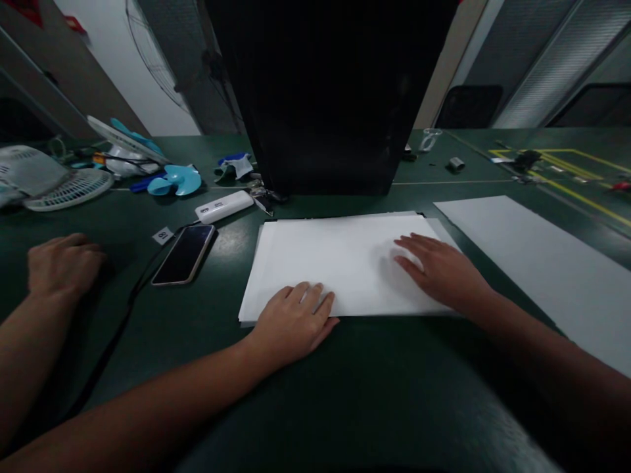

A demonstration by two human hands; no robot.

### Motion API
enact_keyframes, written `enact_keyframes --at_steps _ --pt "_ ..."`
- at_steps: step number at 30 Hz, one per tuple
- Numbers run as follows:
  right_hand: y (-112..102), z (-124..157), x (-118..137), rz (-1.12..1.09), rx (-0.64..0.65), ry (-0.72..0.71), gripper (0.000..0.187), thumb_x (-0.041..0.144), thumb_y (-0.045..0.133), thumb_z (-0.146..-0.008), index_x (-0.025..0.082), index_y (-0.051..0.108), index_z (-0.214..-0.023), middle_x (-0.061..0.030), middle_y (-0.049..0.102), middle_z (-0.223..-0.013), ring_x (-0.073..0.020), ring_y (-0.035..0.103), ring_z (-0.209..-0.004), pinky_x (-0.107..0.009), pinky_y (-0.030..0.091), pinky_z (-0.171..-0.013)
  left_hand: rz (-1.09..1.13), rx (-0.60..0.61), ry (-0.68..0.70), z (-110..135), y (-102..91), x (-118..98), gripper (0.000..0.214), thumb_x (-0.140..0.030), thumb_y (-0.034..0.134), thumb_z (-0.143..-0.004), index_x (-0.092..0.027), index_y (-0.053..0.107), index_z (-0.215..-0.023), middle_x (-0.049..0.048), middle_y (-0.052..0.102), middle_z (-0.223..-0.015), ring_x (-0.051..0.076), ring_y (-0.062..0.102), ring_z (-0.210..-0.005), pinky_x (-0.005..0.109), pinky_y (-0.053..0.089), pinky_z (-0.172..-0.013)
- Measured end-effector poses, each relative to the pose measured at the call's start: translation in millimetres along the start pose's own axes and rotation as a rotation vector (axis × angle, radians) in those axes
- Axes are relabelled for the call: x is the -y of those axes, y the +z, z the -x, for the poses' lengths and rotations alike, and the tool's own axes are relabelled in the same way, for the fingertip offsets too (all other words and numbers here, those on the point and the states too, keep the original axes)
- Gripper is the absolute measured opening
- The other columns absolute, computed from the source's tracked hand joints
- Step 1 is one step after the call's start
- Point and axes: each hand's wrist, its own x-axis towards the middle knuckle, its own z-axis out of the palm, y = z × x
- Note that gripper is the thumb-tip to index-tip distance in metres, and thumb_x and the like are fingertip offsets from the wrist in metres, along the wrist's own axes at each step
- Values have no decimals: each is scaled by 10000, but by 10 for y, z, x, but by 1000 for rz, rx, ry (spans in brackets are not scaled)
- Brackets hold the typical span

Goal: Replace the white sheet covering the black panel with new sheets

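A stack of white paper lies on the dark green table in front of me. My left hand rests flat on the paper's near edge, fingers stretched out and holding nothing. My right hand lies flat on the right part of the sheet, fingers spread and pointing left. A large black box stands just behind the paper.
Another person's hand rests curled on the table at far left. A black phone with a cable, a white device, blue fan blades and a white fan grille lie at left. A second white sheet lies at right.
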Motion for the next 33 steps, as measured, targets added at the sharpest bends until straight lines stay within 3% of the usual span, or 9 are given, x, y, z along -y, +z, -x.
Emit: enact_keyframes --at_steps 5,9,13,16,20,23,27,33 --pt "105 -62 -765 11 32 251 710 634 278 -1036 166 590 -1469 -174 604 -1485 -378 587 -1339 -595 459 -1141 -36 42 -49 -10 -32 -11 421 -459 516 -1041 -133 735 -1193 156 780 -1138 307 750 -953 425 618 -696" --pt "198 -56 -1041 -26 66 280 727 655 308 -1019 153 597 -1458 -191 601 -1479 -386 611 -1301 -567 491 -1108 -45 105 -95 -16 -68 -3 486 -530 498 -1035 -127 756 -1122 165 783 -1064 303 750 -888 418 606 -678" --pt "297 -51 -1091 -45 79 217 708 636 374 -1013 171 543 -1520 -164 463 -1616 -372 511 -1423 -561 418 -1189 -16 134 -146 -33 -140 44 607 -642 448 -1012 -133 771 -1084 188 774 -1093 355 736 -988 479 609 -769" --pt "323 -47 -1084 -47 93 186 681 604 384 -1017 190 523 -1539 -157 434 -1639 -370 503 -1430 -573 415 -1190 -2 156 -284 -43 -183 205 733 -718 415 -976 -116 724 -1259 228 717 -1287 427 674 -1184 567 572 -935" --pt "290 -43 -1066 -34 125 182 678 595 360 -1024 177 529 -1530 -167 452 -1626 -371 534 -1399 -560 429 -1175 -78 200 -620 11 -112 678 883 -759 299 -975 -107 519 -1526 249 516 -1568 482 494 -1424 643 445 -1103" --pt "253 -46 -1045 0 140 207 688 628 350 -1016 193 552 -1508 -159 474 -1612 -381 552 -1376 -584 462 -1133 -51 246 -778 99 36 1060 950 -738 198 -995 -7 420 -1560 289 484 -1579 440 456 -1474 580 382 -1183" --pt "184 -54 -971 76 127 241 717 684 315 -998 209 619 -1440 -143 513 -1584 -386 584 -1336 -593 502 -1084 67 305 -825 184 225 1276 1021 -763 178 -978 55 371 -1559 317 467 -1580 423 460 -1480 543 349 -1218" --pt "133 -55 -885 65 108 232 743 710 307 -996 210 619 -1449 -130 522 -1581 -395 592 -1324 -620 522 -1055 228 293 -793 183 399 1201 1057 -791 336 -939 21 260 -1612 312 323 -1667 419 314 -1566 565 266 -1268"
